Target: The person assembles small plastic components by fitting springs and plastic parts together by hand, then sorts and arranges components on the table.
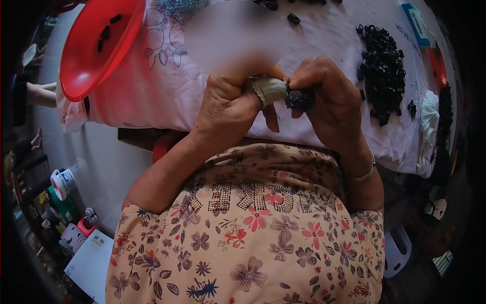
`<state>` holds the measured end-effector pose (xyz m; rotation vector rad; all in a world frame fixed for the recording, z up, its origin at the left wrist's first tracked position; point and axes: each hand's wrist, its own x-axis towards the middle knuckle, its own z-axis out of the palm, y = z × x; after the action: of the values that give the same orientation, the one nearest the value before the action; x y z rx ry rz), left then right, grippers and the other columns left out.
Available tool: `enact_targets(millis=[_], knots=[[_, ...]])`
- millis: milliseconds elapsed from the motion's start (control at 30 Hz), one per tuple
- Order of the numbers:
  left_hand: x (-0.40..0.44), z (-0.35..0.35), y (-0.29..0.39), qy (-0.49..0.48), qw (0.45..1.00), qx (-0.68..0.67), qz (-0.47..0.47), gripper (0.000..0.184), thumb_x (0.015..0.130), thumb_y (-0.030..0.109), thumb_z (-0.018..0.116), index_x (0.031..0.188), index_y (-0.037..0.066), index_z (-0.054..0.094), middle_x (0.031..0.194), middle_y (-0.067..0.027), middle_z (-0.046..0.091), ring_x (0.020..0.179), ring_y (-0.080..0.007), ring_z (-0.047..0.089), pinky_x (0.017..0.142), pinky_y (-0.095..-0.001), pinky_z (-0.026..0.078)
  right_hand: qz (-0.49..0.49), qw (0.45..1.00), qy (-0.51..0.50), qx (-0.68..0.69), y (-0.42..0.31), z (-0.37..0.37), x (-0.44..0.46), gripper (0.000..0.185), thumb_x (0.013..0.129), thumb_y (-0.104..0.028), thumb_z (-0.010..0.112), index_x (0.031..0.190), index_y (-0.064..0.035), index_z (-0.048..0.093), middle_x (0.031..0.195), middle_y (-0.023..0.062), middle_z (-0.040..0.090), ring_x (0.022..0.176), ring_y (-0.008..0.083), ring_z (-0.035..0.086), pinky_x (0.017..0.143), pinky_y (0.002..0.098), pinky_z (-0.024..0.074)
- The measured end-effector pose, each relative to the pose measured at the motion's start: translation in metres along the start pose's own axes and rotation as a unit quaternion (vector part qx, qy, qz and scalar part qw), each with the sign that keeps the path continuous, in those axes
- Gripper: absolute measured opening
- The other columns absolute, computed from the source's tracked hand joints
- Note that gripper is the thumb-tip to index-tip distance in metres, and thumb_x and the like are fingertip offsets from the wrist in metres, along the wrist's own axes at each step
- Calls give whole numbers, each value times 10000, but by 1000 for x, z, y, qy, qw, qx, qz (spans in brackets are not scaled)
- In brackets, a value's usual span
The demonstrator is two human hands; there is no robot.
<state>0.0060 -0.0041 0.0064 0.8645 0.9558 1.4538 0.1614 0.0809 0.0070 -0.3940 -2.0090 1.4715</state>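
In hand (331,96), black piece (300,100); axis unclear

Cloth-covered tbl (334,43): red bowl (78,76) L, blk pcs (383,76) heaped R, blue-white box (418,26).

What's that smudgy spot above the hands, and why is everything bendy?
Head view: a blurred patch hides whatever is above the left hand; head view: a wide lens probably does the bending, with edges going black; head view: a reddish tint colours the cloth near the red bowl, and the dark piece in the right hand shows little detail.
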Motion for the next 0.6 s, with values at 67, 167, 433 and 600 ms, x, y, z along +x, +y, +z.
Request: enact_targets(millis=[67,167,433,600], knots=[[1,-1,1,5,1000,-26,-1,173,841,-87,424,937,-17,550,808,-86,610,666,-122,611,513,-237,532,-16,1000,14,23,3,2,0,195,785,136,498,925,0,512,781,47,506,668,105,568,581,237,472],[2,-3,6,11,994,-103,-29,120,875,-36,461,949,-17,553,803,-89,613,661,-134,623,527,-239,540,-2,994,32,101,0,5,0,233,801,170,464,957,6,519,832,36,508,692,80,560,599,207,475],[3,-8,7,-4,999,-38,-23,127,876,-36,461,954,-13,559,810,-80,614,639,-120,613,535,-228,522,-25,996,33,76,-3,3,-1,218,822,168,477,973,15,515,855,40,515,711,79,572,624,196,486],[3,-7,7,-6,999,-37,-22,140,866,-58,454,950,-13,557,829,-79,613,657,-114,609,539,-227,525,-25,996,38,78,-2,3,-1,171,840,131,502,966,14,517,858,44,515,717,82,577,628,204,495]])
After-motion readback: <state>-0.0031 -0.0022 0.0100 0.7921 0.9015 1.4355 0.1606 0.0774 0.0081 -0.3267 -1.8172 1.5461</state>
